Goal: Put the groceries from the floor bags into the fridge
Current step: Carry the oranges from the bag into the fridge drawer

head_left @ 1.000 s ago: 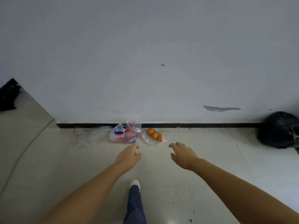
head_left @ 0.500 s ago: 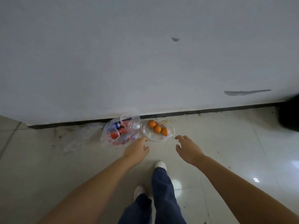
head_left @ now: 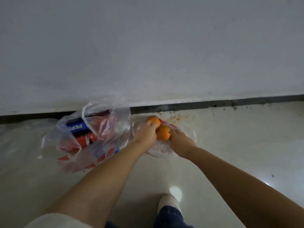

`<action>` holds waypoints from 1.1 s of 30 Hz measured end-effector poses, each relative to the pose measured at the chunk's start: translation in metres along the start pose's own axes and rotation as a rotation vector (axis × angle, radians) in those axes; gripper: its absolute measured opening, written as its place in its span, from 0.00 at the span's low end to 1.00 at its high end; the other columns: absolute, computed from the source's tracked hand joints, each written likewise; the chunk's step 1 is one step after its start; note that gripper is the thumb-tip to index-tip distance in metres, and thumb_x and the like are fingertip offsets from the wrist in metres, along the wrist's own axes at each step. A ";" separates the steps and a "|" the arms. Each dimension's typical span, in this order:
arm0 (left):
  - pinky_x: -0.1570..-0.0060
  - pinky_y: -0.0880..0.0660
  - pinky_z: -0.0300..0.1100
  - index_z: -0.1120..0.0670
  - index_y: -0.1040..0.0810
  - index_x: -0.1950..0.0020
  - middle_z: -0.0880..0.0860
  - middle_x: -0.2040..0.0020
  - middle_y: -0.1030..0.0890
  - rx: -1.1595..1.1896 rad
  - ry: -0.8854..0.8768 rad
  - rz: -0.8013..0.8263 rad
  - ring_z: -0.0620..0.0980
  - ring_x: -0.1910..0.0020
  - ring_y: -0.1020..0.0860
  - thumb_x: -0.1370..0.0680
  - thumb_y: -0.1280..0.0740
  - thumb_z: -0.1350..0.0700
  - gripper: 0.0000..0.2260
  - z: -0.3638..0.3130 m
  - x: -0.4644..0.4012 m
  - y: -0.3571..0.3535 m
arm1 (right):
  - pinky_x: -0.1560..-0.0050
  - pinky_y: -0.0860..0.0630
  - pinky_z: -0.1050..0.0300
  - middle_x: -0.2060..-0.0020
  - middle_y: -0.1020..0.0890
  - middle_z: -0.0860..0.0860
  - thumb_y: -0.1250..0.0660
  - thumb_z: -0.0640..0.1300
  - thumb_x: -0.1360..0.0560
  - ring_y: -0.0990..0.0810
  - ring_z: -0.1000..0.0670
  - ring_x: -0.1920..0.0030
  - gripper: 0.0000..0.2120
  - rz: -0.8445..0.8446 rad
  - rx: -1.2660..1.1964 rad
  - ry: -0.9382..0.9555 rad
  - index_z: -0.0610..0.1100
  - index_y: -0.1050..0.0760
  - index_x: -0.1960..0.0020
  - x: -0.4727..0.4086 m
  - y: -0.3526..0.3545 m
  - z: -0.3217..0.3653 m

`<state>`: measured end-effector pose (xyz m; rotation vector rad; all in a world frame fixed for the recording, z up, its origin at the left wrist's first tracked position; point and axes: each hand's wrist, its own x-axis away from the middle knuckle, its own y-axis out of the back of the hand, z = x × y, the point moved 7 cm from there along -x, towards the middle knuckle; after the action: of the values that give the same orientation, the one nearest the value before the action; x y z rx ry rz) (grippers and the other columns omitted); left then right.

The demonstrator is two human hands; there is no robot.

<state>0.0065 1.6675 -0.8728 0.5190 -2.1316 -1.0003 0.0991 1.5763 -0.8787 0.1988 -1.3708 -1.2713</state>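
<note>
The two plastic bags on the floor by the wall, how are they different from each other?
The bag of cans is larger, stands puffed up with red print, and holds a blue can and red cans; nobody touches it. The bag of oranges is smaller, lies flat and open, and both the left hand and the right hand reach into it, onto the oranges. Both are thin, see-through plastic lying beside the wall's black skirting.

A clear plastic bag (head_left: 164, 149) lies flattened on the floor by the wall, open, with oranges in it; the far orange (head_left: 154, 121) touches the near orange (head_left: 162, 132); just left, a larger clear bag with red print (head_left: 98, 155) slumps open, holding a blue Pepsi can (head_left: 76, 127) lying on its side and a red can (head_left: 82, 141) nearer.
</note>
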 end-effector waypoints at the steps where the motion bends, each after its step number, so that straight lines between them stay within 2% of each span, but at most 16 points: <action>1: 0.37 0.30 0.48 0.49 0.32 0.32 0.53 0.30 0.34 -0.041 -0.030 -0.031 0.55 0.34 0.31 0.21 0.41 0.57 0.17 0.003 -0.016 -0.004 | 0.32 0.33 0.46 0.27 0.36 0.48 0.38 0.49 0.23 0.34 0.43 0.30 0.27 -0.017 0.036 0.006 0.49 0.41 0.26 -0.015 -0.004 -0.001; 3: 0.36 0.30 0.50 0.48 0.34 0.30 0.52 0.28 0.38 -0.130 -0.087 -0.051 0.55 0.32 0.35 0.22 0.39 0.56 0.20 0.013 -0.055 -0.023 | 0.35 0.30 0.45 0.30 0.34 0.48 0.34 0.53 0.25 0.31 0.43 0.33 0.31 -0.055 0.136 0.019 0.50 0.43 0.27 -0.052 -0.018 -0.003; 6: 0.36 0.32 0.53 0.48 0.39 0.28 0.53 0.26 0.44 -0.242 -0.110 0.114 0.58 0.29 0.40 0.23 0.37 0.54 0.24 0.028 -0.100 -0.060 | 0.35 0.31 0.43 0.31 0.33 0.44 0.35 0.55 0.26 0.30 0.41 0.33 0.32 -0.039 0.231 0.007 0.50 0.43 0.27 -0.093 -0.042 -0.007; 8: 0.36 0.32 0.54 0.49 0.40 0.28 0.55 0.27 0.45 -0.265 -0.078 0.163 0.60 0.31 0.38 0.23 0.37 0.53 0.24 0.036 -0.108 -0.075 | 0.33 0.34 0.42 0.31 0.33 0.43 0.35 0.54 0.26 0.31 0.40 0.33 0.32 -0.044 0.247 -0.024 0.49 0.43 0.27 -0.105 -0.055 -0.009; 12: 0.39 0.28 0.52 0.50 0.43 0.29 0.59 0.28 0.44 -0.286 -0.054 0.138 0.62 0.34 0.33 0.26 0.32 0.54 0.29 0.042 -0.095 -0.076 | 0.29 0.38 0.44 0.31 0.33 0.42 0.32 0.51 0.28 0.34 0.40 0.31 0.32 -0.088 0.165 -0.023 0.48 0.42 0.28 -0.095 -0.059 -0.007; 15: 0.35 0.31 0.55 0.50 0.43 0.29 0.58 0.24 0.49 -0.216 -0.020 0.055 0.64 0.27 0.43 0.26 0.31 0.56 0.30 0.037 -0.066 -0.044 | 0.31 0.35 0.45 0.33 0.32 0.41 0.33 0.51 0.28 0.32 0.39 0.33 0.30 -0.128 0.066 -0.076 0.46 0.40 0.30 -0.063 -0.036 -0.005; 16: 0.35 0.31 0.55 0.50 0.42 0.29 0.58 0.24 0.49 -0.200 -0.014 0.037 0.64 0.26 0.44 0.25 0.31 0.56 0.29 0.031 -0.054 -0.030 | 0.32 0.33 0.45 0.34 0.32 0.41 0.33 0.51 0.28 0.32 0.39 0.34 0.30 -0.138 0.036 -0.082 0.45 0.40 0.31 -0.047 -0.024 -0.003; 19: 0.37 0.30 0.53 0.50 0.43 0.28 0.58 0.27 0.40 -0.173 -0.020 0.015 0.60 0.31 0.35 0.25 0.32 0.52 0.29 -0.005 -0.002 0.021 | 0.36 0.32 0.48 0.35 0.32 0.41 0.33 0.51 0.27 0.32 0.40 0.36 0.30 -0.153 -0.047 -0.086 0.45 0.40 0.30 0.015 0.023 0.007; 25: 0.40 0.30 0.46 0.53 0.39 0.29 0.57 0.32 0.32 0.022 -0.079 0.067 0.56 0.35 0.30 0.25 0.33 0.51 0.27 -0.125 0.121 0.139 | 0.38 0.32 0.51 0.35 0.33 0.44 0.33 0.54 0.27 0.31 0.42 0.37 0.31 -0.180 -0.171 -0.175 0.48 0.42 0.29 0.173 0.146 0.024; 29: 0.42 0.27 0.44 0.53 0.40 0.30 0.56 0.32 0.32 0.080 -0.146 0.082 0.54 0.37 0.28 0.27 0.30 0.48 0.30 -0.211 0.200 0.215 | 0.39 0.30 0.49 0.35 0.33 0.44 0.32 0.54 0.27 0.30 0.42 0.38 0.32 -0.283 -0.317 -0.299 0.49 0.42 0.29 0.296 0.232 0.023; 33: 0.48 0.28 0.45 0.52 0.40 0.31 0.56 0.34 0.34 0.066 -0.299 0.061 0.56 0.39 0.29 0.28 0.29 0.48 0.31 -0.300 0.278 0.278 | 0.39 0.30 0.46 0.35 0.32 0.43 0.32 0.56 0.28 0.30 0.40 0.38 0.33 -0.426 -0.325 -0.392 0.48 0.42 0.29 0.423 0.294 0.019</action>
<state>0.0299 1.5214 -0.4015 0.3498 -2.4357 -1.0289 0.1215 1.3857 -0.4002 0.0120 -1.4690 -1.9480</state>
